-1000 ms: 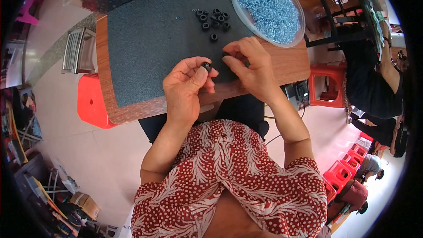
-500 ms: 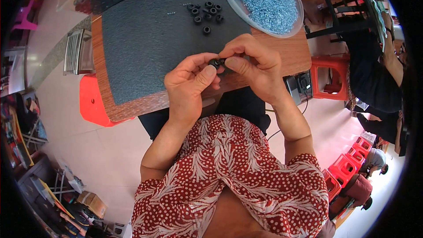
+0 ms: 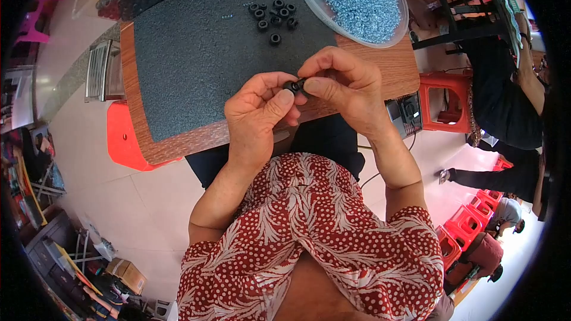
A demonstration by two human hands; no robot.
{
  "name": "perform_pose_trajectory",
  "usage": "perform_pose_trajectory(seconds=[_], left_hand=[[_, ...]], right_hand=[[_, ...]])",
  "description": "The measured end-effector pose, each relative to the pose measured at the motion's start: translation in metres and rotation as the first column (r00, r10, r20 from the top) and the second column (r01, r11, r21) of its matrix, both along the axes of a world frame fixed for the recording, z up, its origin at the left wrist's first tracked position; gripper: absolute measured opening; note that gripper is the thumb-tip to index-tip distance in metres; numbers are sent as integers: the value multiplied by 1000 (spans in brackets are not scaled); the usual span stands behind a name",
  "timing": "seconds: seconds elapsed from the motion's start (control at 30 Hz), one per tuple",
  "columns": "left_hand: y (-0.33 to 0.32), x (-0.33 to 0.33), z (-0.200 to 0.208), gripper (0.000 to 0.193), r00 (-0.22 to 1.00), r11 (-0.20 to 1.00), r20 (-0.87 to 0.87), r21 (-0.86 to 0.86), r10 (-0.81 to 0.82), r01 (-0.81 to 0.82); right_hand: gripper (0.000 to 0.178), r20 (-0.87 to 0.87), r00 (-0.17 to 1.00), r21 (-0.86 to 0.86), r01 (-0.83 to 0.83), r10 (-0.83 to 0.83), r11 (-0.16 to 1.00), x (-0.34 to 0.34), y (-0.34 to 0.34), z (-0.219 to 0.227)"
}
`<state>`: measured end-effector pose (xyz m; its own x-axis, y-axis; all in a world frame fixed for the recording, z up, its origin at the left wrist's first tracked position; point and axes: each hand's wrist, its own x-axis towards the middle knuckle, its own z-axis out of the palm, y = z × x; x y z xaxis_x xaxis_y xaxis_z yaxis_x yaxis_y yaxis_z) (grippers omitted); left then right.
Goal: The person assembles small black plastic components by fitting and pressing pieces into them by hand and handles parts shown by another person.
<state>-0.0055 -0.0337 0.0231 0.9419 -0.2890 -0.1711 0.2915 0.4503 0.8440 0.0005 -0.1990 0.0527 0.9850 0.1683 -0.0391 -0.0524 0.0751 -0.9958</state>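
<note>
In front of my chest, over the table's near edge, my left hand [image 3: 253, 113] pinches a small black ring-shaped part [image 3: 290, 86] between thumb and fingers. My right hand [image 3: 351, 92] is closed with thumb and forefinger on a second small black piece [image 3: 301, 84], which meets the first. Fingertips cover much of both pieces, so how they join cannot be made out. Beyond my hands, on a dark grey mat [image 3: 196, 71], lie several black ring-shaped parts, the nearest one [image 3: 275, 39] standing slightly apart. Tiny silvery pieces [image 3: 227, 16], perhaps springs, lie left of them.
A round clear tub [image 3: 406, 24] of small shiny bluish-silver pieces stands at the table's far right. At the far left is a clear bin [image 3: 95, 9] of black parts. Red stools [image 3: 447, 102] flank the wooden table [image 3: 392, 77]. Other people are on the right.
My hands stay together in nearly the same spot, with the fingers shifted slightly around the black pieces. On the right, a person's dark-trousered leg has stretched out into view.
</note>
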Motion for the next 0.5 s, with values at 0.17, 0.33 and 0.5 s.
perform_pose_trajectory(seconds=[0.17, 0.33, 0.5], left_hand=[[0, -1, 1, 19, 1000, 1000, -11, 2, -6, 6], [0, -2, 1, 18, 1000, 999, -8, 33, -7, 7], [-4, -7, 3, 17, 997, 989, 59, 143, 40, -48]], right_hand=[[10, 233, 972, -220, 75, -22, 973, 2, 2, -4], [14, 425, 903, -430, 144, 59, 891, 2, 2, 0], [17, 515, 852, -500, 210, 94, 840, 0, 5, 1]])
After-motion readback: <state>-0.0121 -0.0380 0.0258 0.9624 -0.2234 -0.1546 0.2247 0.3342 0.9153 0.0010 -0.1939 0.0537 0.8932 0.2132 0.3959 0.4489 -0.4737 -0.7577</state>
